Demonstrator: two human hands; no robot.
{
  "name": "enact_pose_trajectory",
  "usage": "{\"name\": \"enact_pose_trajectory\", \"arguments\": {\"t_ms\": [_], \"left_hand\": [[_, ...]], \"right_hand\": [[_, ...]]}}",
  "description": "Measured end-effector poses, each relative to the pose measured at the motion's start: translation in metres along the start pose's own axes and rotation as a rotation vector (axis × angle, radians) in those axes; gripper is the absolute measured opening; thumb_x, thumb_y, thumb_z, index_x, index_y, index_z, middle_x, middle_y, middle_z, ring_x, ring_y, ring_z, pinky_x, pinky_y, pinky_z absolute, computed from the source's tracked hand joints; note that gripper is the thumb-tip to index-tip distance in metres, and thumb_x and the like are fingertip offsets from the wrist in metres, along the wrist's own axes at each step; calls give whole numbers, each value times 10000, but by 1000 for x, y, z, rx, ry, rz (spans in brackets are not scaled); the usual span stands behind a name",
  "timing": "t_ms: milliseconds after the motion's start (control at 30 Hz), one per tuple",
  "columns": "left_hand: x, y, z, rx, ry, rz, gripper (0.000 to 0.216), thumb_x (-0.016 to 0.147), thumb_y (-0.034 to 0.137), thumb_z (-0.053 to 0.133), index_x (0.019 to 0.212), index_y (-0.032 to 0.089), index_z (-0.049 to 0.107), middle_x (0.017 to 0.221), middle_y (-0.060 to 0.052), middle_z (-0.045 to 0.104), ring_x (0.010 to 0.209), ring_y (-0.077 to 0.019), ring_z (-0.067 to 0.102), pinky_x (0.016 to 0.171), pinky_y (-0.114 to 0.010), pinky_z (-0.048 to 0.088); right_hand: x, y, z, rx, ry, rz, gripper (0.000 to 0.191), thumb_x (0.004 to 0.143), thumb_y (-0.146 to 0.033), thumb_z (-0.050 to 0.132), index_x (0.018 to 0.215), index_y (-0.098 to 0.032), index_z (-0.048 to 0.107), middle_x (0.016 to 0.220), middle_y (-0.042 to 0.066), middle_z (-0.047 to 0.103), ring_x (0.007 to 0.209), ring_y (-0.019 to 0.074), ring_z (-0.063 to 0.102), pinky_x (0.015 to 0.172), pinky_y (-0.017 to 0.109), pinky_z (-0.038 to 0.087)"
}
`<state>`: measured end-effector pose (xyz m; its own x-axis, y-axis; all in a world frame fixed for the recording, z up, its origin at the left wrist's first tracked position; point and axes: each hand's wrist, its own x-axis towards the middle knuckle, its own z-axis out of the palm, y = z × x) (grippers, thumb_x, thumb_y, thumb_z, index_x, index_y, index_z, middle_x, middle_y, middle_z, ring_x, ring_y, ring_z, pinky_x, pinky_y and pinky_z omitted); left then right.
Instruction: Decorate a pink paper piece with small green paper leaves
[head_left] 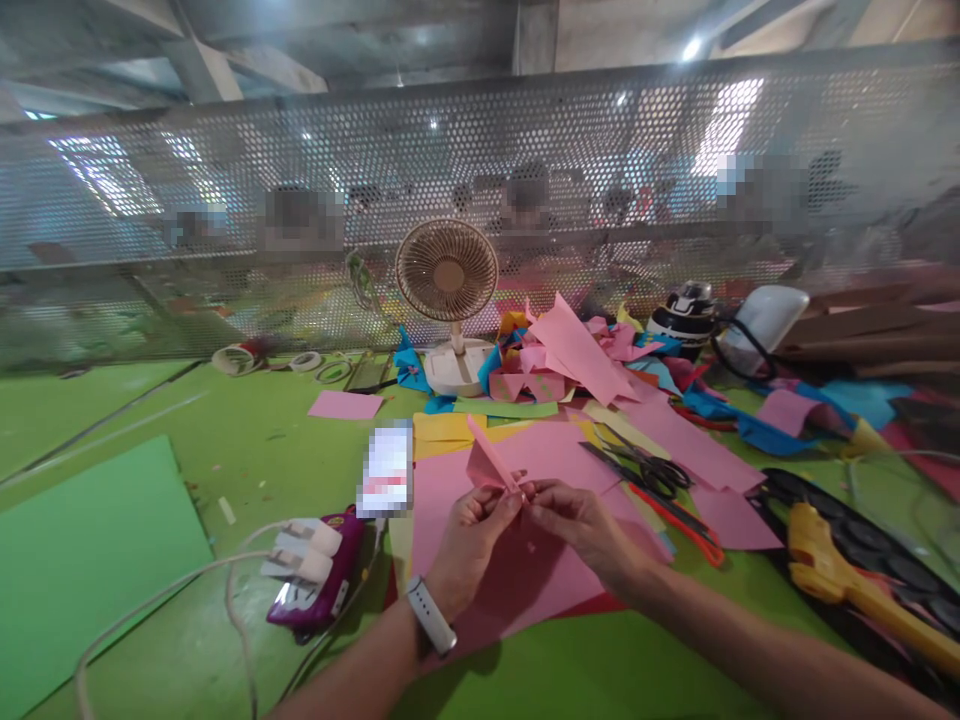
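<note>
No lettering, label, brand, number or sign is showing legibly, and the flat rectangular phone with the bright white screen (385, 470) is displaying only blurred, unreadable blocks.

The folded pink paper (486, 462) slants upward, pointed corner on top, above a larger pink sheet (547, 455). Left hand (484, 520) and right hand (574, 515) pinch its lower end.

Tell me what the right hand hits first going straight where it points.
Likely the left hand, pinching the raised pink paper right by the right hand's fingertips; exact depth is unclear.
</note>
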<state>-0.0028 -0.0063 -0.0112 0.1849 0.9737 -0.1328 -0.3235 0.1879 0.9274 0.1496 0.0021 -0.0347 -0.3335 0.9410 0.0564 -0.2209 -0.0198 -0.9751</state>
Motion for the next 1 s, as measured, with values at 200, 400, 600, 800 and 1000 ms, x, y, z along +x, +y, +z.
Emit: {"name": "enact_pose_trajectory", "arguments": {"t_ms": [200, 400, 600, 800, 1000], "left_hand": [[0, 3, 1, -2, 10, -12, 188, 720, 231, 667, 884, 140, 666, 1012, -89, 661, 959, -179, 575, 869, -306, 431], [0, 2, 1, -25, -19, 3, 200, 737, 238, 650, 906, 132, 670, 1048, -104, 650, 966, -184, 574, 855, -295, 439], [1, -3, -1, -90, 3, 4, 190, 710, 234, 678, 867, 128, 675, 958, -99, 679, 901, -175, 598, 844, -301, 442], [0, 4, 0, -140, 6, 70, 251, 706, 218, 683, 938, 126, 658, 983, -102, 671, 924, -192, 599, 865, -325, 438], [0, 1, 2, -236, -41, 7, 255, 691, 176, 695, 940, 134, 658, 1048, -104, 653, 1009, -209, 574, 900, -325, 418]], "right_hand": [[2, 4, -2, -59, 21, -7, 202, 710, -385, 657, 752, -192, 701, 1018, 65, 591, 859, 187, 561, 704, 286, 454], [3, -3, -3, -244, -1, -63, 237, 754, -408, 606, 721, -185, 679, 1039, 76, 596, 965, 214, 544, 828, 330, 415], [3, -4, 0, -305, 44, -106, 239, 734, -417, 621, 666, -188, 627, 1011, 73, 596, 959, 212, 541, 816, 328, 426], [-2, -15, 1, -155, 43, -19, 276, 774, -429, 576, 908, -187, 575, 942, 50, 592, 783, 154, 564, 688, 287, 461], [-1, -13, 5, -195, -109, 14, 337, 804, -470, 513, 743, -149, 593, 677, 2, 566, 614, 116, 512, 587, 245, 423]]}}
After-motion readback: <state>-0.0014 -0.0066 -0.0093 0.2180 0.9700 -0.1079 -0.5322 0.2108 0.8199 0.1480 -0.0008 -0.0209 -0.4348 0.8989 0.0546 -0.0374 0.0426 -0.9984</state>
